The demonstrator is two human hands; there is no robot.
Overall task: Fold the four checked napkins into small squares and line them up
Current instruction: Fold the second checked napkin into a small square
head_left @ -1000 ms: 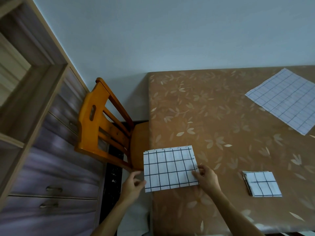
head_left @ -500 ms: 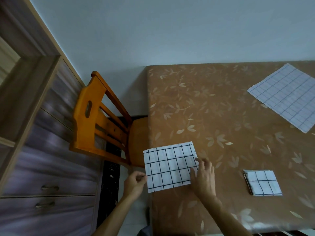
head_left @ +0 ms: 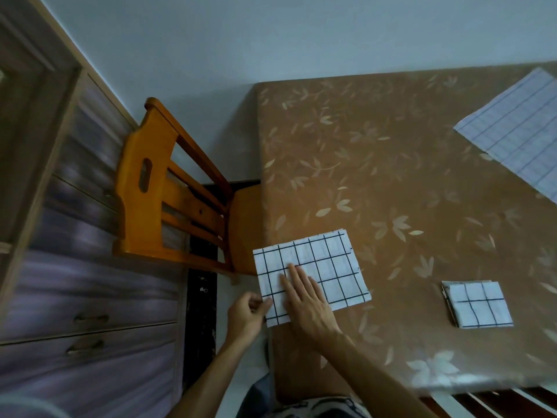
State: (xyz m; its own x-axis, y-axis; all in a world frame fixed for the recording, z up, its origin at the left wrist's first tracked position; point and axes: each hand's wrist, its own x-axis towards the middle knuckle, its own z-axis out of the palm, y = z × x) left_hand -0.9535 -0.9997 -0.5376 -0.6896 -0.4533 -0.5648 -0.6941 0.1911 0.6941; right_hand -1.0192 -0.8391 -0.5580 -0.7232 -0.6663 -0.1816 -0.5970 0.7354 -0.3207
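Observation:
A half-folded checked napkin (head_left: 328,267), white with black lines, lies as a rectangle at the table's near left corner. My left hand (head_left: 248,312) pinches its near left edge, just off the table. My right hand (head_left: 306,300) lies flat on the napkin's left half, fingers spread and pointing away from me. A napkin folded into a small square (head_left: 479,304) rests to the right. An unfolded checked napkin (head_left: 518,131) lies flat at the far right, cut off by the frame edge.
The table (head_left: 376,182) has a brown leaf-patterned cover. An orange wooden chair (head_left: 162,194) stands against its left side. A cabinet with drawers (head_left: 75,297) fills the left. My patterned clothing shows at the bottom edge.
My right hand slid from the napkin's right edge leftward onto its left half. My left hand stayed at the near left edge. The camera view shifted slightly.

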